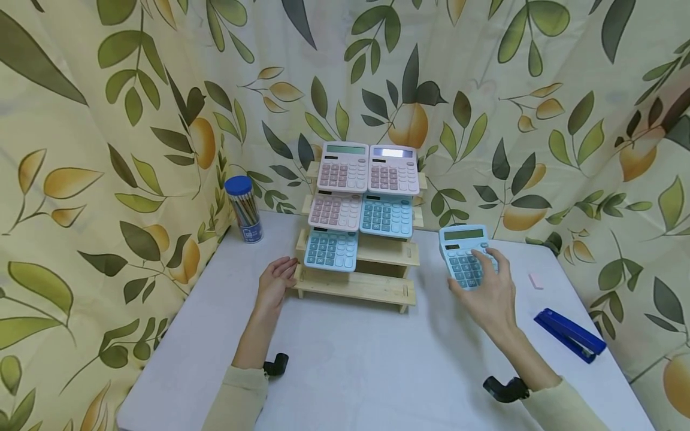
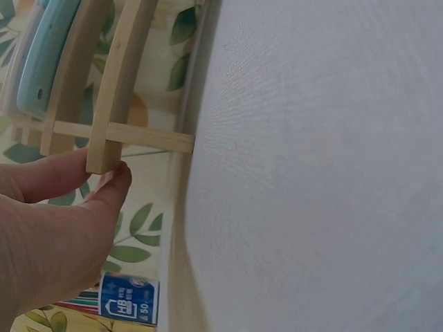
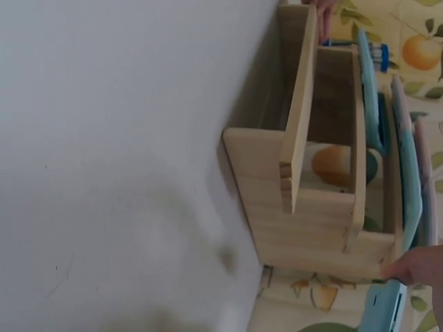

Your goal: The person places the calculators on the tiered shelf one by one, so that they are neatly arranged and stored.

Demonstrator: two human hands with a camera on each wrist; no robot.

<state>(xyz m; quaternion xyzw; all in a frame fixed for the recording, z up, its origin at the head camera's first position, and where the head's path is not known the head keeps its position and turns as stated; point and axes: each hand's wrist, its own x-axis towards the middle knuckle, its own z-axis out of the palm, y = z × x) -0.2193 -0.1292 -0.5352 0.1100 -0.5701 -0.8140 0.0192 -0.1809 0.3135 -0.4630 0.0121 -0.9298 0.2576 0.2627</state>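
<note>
Only head view shows right hand (image 1: 487,287) gripping blue calculator (image 1: 465,256).

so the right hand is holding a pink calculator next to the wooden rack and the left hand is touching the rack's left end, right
Not quite: the calculator in the right hand is blue, not pink, as the head view shows. The rest holds: it is held beside the wooden rack, and the left hand touches the rack's left end.
</note>
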